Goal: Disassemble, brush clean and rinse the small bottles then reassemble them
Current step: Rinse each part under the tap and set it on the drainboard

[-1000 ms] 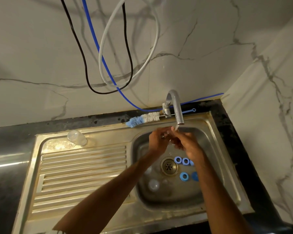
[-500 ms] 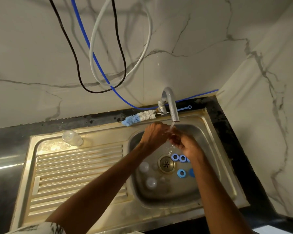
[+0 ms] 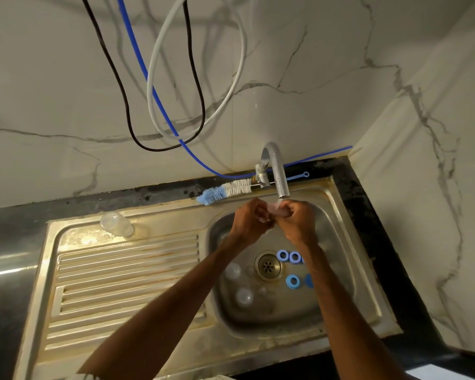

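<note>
**Clear bottle part held under the tap**

My head view looks down on a steel sink [image 3: 368,270] set in a dark table [image 3: 373,220], with marble wall panels behind and to the right.

(a) Hands. I see the left hand [image 3: 251,220] and the right hand [image 3: 296,222] meeting over the back of the basin, directly below the spout of the tap [image 3: 279,171]. The fingers of both are curled inward and pinch a clear bottle part [image 3: 274,208] between them. I cannot tell which part of a bottle it is. A short pale stream of water shows between the spout and this part.

(b) Basin. Several blue rings [image 3: 293,281] lie flat just right of the drain [image 3: 268,266], and some are partly hidden by the right forearm. Domed clear pieces [image 3: 232,270] lie left of the drain. Smaller ones beside them are too blurred for me to identify.

(c) Drainboard. One clear bottle [image 3: 116,224] lies on its side at the back left corner of the ribbed drainboard [image 3: 126,270], well apart from the hands.

(d) Back edge. A bottle brush [image 3: 225,192] with blue and white bristles lies along the rim behind the basin, and its wire handle passes behind the tap.

(e) Wall. A black hose [image 3: 121,86], a blue hose [image 3: 148,78] and a white hose [image 3: 151,86] hang in loops.
</note>
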`<state>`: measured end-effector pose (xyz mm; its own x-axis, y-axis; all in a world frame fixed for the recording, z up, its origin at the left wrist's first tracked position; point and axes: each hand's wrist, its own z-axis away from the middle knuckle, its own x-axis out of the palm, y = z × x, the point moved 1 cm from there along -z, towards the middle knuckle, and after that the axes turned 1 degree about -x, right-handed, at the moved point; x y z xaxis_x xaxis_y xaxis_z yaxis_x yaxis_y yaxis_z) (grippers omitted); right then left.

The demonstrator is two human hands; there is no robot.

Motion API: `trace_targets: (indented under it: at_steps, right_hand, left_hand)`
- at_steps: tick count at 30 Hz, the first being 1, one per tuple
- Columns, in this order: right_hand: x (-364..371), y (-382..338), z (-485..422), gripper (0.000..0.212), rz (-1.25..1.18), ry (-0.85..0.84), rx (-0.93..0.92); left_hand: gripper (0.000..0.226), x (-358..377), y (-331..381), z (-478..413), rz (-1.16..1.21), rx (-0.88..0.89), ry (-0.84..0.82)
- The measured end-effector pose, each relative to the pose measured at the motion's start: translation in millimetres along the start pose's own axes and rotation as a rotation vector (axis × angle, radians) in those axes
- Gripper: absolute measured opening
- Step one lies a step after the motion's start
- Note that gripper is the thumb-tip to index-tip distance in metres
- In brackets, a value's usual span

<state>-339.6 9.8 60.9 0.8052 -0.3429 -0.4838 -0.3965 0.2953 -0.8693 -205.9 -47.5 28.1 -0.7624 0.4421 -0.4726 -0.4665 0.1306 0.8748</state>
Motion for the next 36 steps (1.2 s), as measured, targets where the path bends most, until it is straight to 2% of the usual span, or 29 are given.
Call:
trace_targets:
  at_steps: [2,6,10,13,16,19,21,28,32,36]
  right_hand:
    - [1,-5,0,0.022,0.07,0.06,-0.023]
    - [1,-9,-1,0.025,0.14,0.082,-0.003]
    - [2,-4,-2,0.034,0.067,-0.071,0.018]
    - [0,1,-2,0.035,-0.039,-0.154,0.067]
    - [-4,1,-1,0.027,-0.069,-0.099,0.047]
    - [-6,-2,0,0.012,0.057,0.098,-0.052]
    - [-4,-6,-1,0.006,0.152,0.159,-0.09]
    - [-1,-15,0,0.013,0.219,0.113,-0.102]
    - [3,-13,2,0.019,0.175,0.094,-0.077]
    - [4,-7,5,0.014,0.106,0.07,-0.049]
  left_hand:
    - [0.041,1,3,2,0.0,-0.007,-0.009]
    - [0.031,2,6,5,0.039,0.008,0.024]
    - [0.015,-4,4,0,-0.054,0.022,0.086]
    - [0.001,-6,8,-5,-0.127,0.128,-0.022]
    - [0.014,-8,17,-8,-0.156,0.202,-0.058]
    - [0.017,-2,22,-9,-0.153,0.186,-0.069]
    - [0.015,6,21,-6,-0.146,0.156,-0.062]
    - [0.006,5,10,0,-0.067,-0.008,-0.04]
    - [0.006,0,4,1,0.014,0.031,-0.012]
    - [0.021,-5,4,-2,-0.077,0.044,-0.055]
